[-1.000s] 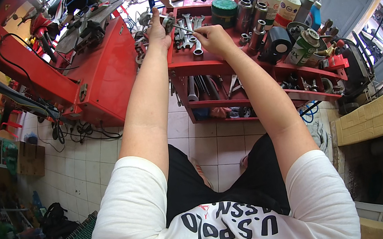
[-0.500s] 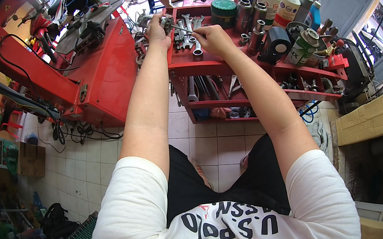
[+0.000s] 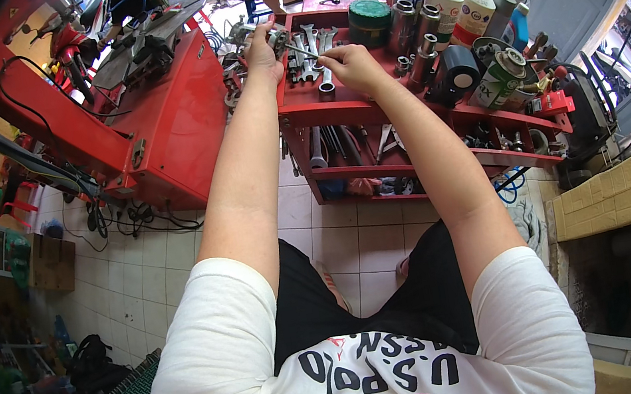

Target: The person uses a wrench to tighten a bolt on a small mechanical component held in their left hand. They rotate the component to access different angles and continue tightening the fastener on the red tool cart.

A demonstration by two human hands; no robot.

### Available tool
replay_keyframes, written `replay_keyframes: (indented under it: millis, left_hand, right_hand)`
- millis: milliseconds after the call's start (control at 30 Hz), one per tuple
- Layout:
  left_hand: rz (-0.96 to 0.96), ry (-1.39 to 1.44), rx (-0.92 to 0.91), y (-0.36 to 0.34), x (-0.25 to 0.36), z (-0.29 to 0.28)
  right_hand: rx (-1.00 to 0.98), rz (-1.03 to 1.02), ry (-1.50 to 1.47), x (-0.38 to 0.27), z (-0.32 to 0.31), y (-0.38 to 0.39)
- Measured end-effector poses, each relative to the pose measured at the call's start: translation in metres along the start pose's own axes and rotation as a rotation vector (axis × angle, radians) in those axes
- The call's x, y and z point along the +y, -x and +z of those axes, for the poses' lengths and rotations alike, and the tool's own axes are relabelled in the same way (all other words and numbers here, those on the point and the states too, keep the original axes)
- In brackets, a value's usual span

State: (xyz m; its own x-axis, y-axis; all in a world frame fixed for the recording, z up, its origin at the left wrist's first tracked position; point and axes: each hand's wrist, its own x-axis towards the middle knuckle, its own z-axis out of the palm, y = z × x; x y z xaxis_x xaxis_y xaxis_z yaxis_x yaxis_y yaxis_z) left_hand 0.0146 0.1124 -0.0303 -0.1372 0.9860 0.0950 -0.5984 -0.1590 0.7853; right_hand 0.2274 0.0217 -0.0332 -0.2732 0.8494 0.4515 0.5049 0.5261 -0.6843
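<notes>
Both arms reach out over a red tool cart (image 3: pixel 368 109). My left hand (image 3: pixel 260 46) is closed around a small grey metal part (image 3: pixel 278 38) at the cart's left edge. My right hand (image 3: pixel 346 69) pinches a thin metal rod (image 3: pixel 303 52) whose tip points into that part. Several wrenches (image 3: pixel 315 60) lie on the top tray just beyond the hands.
Bottles, cans and a black cylinder (image 3: pixel 456 76) crowd the cart's right side. More tools lie on its lower shelves (image 3: pixel 374 152). A red motorcycle body (image 3: pixel 169 129) stands to the left with cables on the tiled floor (image 3: pixel 336 226). Other people sit at the far end.
Both hands have stayed at the cart's top tray; they shifted only slightly while working the rod against the part.
</notes>
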Motion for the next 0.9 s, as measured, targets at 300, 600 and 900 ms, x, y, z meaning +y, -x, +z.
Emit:
replay_keyframes:
  millis: [300, 600, 900]
  left_hand:
    - [0.006, 0.111, 0.007, 0.010, 0.004, 0.009]
    - [0.073, -0.079, 0.045, 0.009, 0.002, 0.006]
    - [0.011, -0.086, 0.030, 0.013, 0.004, 0.010]
  right_hand:
    - [0.089, -0.048, 0.018, -0.006, -0.003, 0.004]
    - [0.152, -0.090, 0.072, -0.014, -0.003, 0.005]
    - [0.201, -0.157, 0.187, -0.016, -0.003, 0.003]
